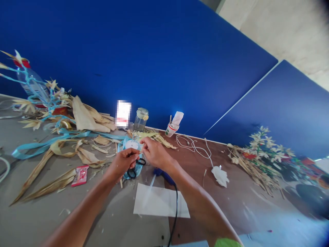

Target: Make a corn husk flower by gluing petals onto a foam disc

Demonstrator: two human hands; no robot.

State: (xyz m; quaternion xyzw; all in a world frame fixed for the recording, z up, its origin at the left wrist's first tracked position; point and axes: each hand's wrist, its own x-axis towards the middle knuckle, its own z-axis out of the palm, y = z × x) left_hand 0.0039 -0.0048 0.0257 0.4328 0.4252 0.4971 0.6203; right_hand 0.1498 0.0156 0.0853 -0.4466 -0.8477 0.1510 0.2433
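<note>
My left hand [126, 160] and my right hand [154, 152] meet over the table with their fingertips pinched together. Between them is a tiny pale bit, too small to name. Just beneath lie scissors with black handles [132, 173], partly hidden by my left hand. A roll of light blue ribbon [125, 141] with a white core sits behind my fingers. Under my right forearm rests a blue glue gun [166, 176], a clear glue stick [152, 181] showing at its end. White paper [161, 202] lies below it.
Dried corn husks [86, 116] and blue ribbon [38, 147] spread leftward, near a red candy packet [80, 175]. Along the blue partition [154, 58] stand a glass jar [141, 119] and a paper cup [171, 129]. A white cable [195, 145] and husk flowers [267, 144] are right.
</note>
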